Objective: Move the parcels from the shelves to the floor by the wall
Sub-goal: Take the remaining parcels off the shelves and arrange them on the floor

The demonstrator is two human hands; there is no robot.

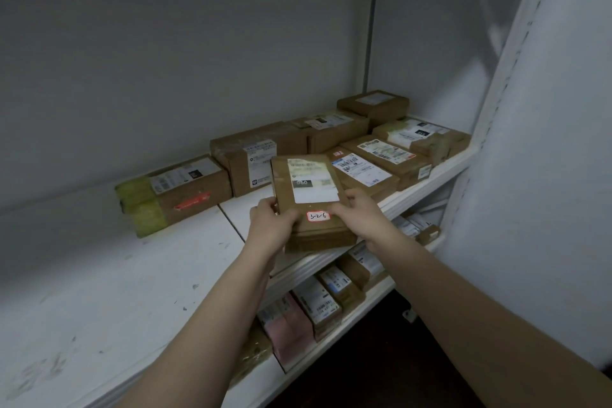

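Brown cardboard, flat and rectangular, formed the parcel (308, 182) held between both hands. A glossy white label covered much of its top face, and a small red-edged tag reading 3-2-6 sat near its close end. Both bare forearms stretched forward and converged on it.

The left hand (270, 219) had a closed grip round the parcel's near left corner. The right hand (361, 214) gripped the near right corner, thumb on the top face. The other fingers were hidden beneath.

The parcel hung over the front edge of a scuffed white painted shelf (99, 275); whether it touched the board could not be told.

Left of the parcel lay a cardboard box wrapped at one end in green tape (172, 192). Behind it stood a taller cardboard box (258, 156), and just right lay flat labelled cardboard parcels (381, 156). Below it, on a lower shelf, sat a pale pink packet (291, 325).
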